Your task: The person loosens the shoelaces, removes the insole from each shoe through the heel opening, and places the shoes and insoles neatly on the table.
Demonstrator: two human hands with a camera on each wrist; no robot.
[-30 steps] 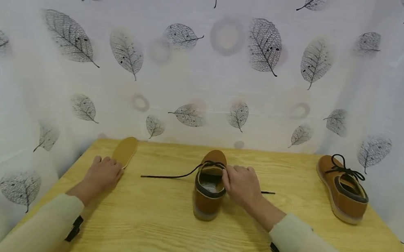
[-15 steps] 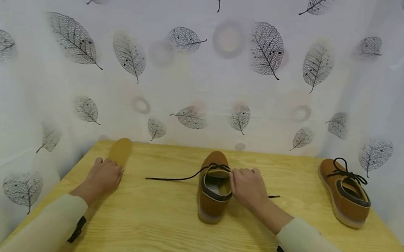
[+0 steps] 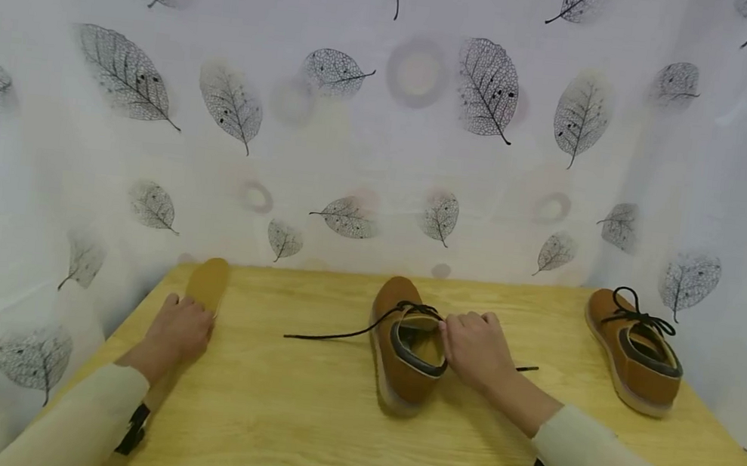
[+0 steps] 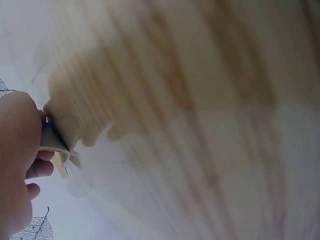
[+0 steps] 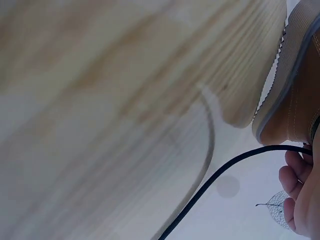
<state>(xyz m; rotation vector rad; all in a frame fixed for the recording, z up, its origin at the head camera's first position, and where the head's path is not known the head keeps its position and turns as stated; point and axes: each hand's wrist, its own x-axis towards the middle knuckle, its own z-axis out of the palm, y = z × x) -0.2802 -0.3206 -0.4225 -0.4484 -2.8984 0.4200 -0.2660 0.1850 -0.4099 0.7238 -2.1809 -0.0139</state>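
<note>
My left hand point(image 3: 177, 335) pinches the near end of a tan insole point(image 3: 208, 282) at the left of the table; in the left wrist view the fingers curl round the bent edge of the insole point(image 4: 55, 139). At the middle stands a brown shoe point(image 3: 406, 390) with a dark padded collar, heel toward me and toe pointing away to the left. My right hand point(image 3: 478, 354) grips the right edge of its opening. A black lace point(image 3: 328, 337) trails loose to the left, and its other end pokes out right of the hand. The right wrist view shows the lace point(image 5: 220, 172) beside the fingers.
A second brown shoe point(image 3: 639, 367), its lace tied in a bow, stands at the right side of the wooden table point(image 3: 297, 438). A white curtain point(image 3: 382, 150) with leaf prints hangs behind the table and along both sides.
The right hand has moved right, pulling the shoe's heel that way so it now stands at a slant. The left hand has shifted slightly left with the insole.
</note>
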